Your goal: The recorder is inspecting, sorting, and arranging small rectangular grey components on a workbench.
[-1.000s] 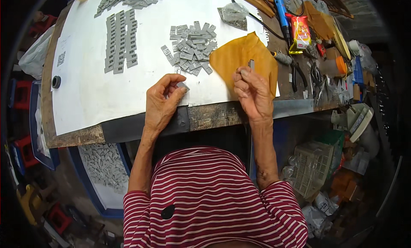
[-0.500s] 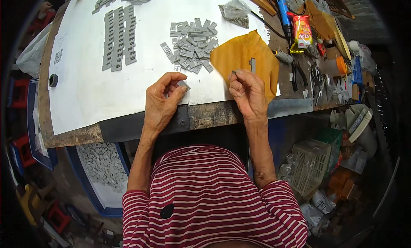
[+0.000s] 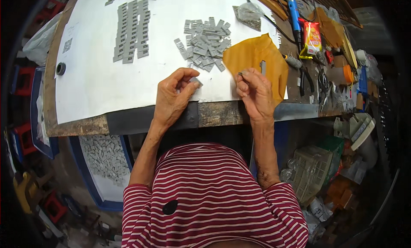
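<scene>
My left hand (image 3: pixel 176 96) pinches a small flat grey piece (image 3: pixel 196 81) between thumb and fingers, just over the table's near edge. Opposite it, my right hand (image 3: pixel 259 94) has thumb and forefinger closed on a tiny dark part (image 3: pixel 240 74), whose exact kind is too small to make out. Beneath and behind the right hand lies a sheet of brown paper (image 3: pixel 239 55), with a slim grey part (image 3: pixel 263 68) on it. A loose pile of grey pieces (image 3: pixel 203 44) lies beyond my hands. Farther left, similar pieces stand in overlapping rows (image 3: pixel 132 31).
White paper (image 3: pixel 92 85) covers much of the table. A black ring (image 3: pixel 61 68) lies at its left. On the right are a blue pen-shaped tool (image 3: pixel 294 14), a red-yellow packet (image 3: pixel 312 39) and black-handled pliers (image 3: pixel 306 81). Below left, a blue tray (image 3: pixel 100 201) holds many grey pieces.
The whole view has shifted, so the table's contents appear farther right. Both hands keep their grips and stay nearly in place over the table.
</scene>
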